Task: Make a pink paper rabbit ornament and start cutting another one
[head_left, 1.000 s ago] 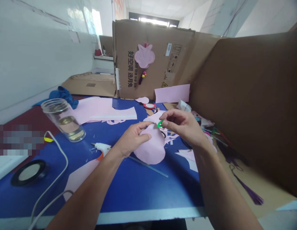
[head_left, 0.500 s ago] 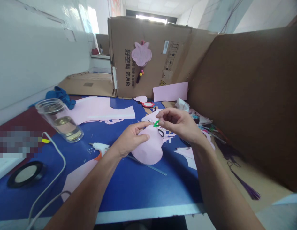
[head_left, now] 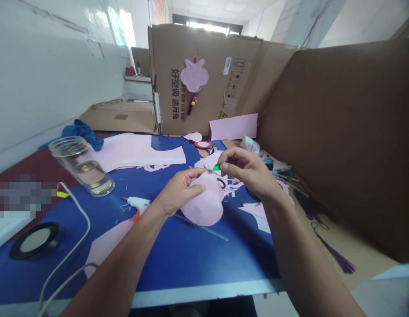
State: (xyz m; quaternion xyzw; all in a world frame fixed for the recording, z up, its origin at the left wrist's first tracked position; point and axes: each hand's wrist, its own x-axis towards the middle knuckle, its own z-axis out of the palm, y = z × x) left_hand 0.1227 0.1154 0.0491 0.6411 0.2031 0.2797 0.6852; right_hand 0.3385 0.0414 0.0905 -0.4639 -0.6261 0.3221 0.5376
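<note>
My left hand [head_left: 178,191] grips a rounded pink paper cut-out [head_left: 204,207] by its upper left side, thumb on the front face. The cut-out hangs tilted above the blue table. At its top edge, my right hand [head_left: 249,169] pinches a small green piece [head_left: 217,167] between thumb and forefinger. The piece's exact kind is too small to make out. A little gap seems to lie between the green piece and the paper edge. Behind the cut-out, a black ring-shaped handle [head_left: 221,182] and pink paper scraps are partly hidden.
A glue gun [head_left: 138,202] lies left of my left hand, near a glass jar of liquid [head_left: 92,171] and a black tape roll [head_left: 36,240]. Cardboard [head_left: 336,132] walls the right and back. A purple tassel [head_left: 336,255] lies at right; a clear strip [head_left: 211,233] lies in front.
The green piece has shifted slightly up and right, away from the cut-out's top edge, with my right fingers. My left hand and the cut-out have hardly moved.
</note>
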